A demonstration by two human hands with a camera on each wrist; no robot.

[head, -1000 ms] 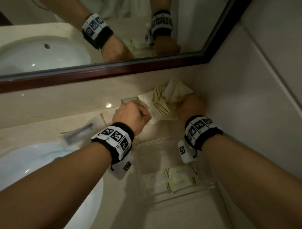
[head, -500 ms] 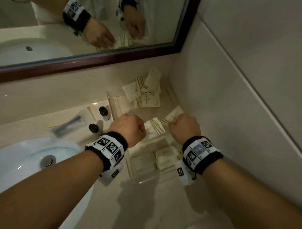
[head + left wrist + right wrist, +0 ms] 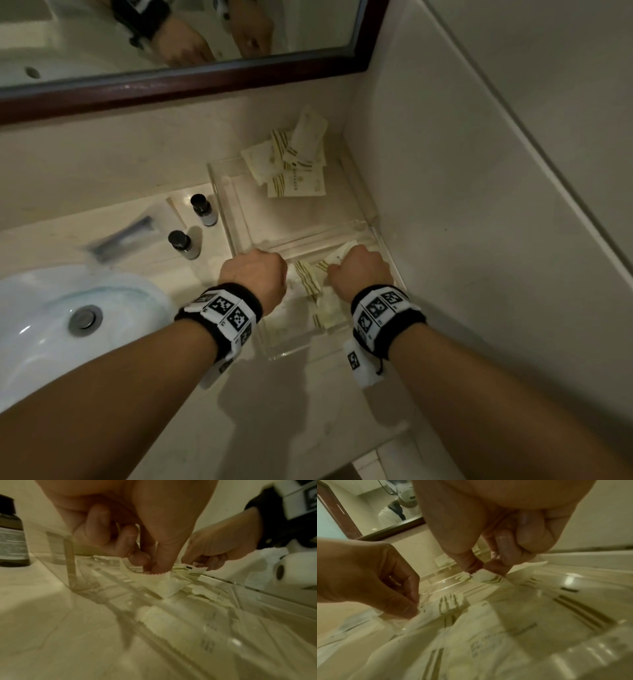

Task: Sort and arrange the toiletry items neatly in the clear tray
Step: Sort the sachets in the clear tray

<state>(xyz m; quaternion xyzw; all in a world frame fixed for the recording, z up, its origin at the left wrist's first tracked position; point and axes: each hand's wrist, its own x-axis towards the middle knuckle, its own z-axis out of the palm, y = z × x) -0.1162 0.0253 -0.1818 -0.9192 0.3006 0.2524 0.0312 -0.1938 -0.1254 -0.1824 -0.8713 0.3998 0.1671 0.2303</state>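
Note:
A clear tray (image 3: 239, 219) with a divider sits on the counter in the wall corner. Several cream sachets with gold stripes (image 3: 294, 171) lie piled at its far end. More sachets (image 3: 329, 308) lie flat in the near compartment. My left hand (image 3: 260, 274) hovers over the near compartment and pinches one sachet (image 3: 164, 586) by its serrated edge between thumb and fingers. My right hand (image 3: 358, 270), just beside it, pinches another sachet (image 3: 488, 577) the same way. Both held sachets hang low over the flat ones. The left hand (image 3: 412, 607) also shows in the right wrist view.
Two small dark-capped bottles (image 3: 203, 209) (image 3: 183, 245) stand left of the tray. A wrapped dark item (image 3: 126, 234) lies further left. The white sink (image 3: 51, 325) is at the near left, the mirror (image 3: 171, 41) behind, and the wall (image 3: 479, 171) close on the right.
Both hands have drawn back from the far pile toward me, each with a sachet, and have come down over the near compartment.

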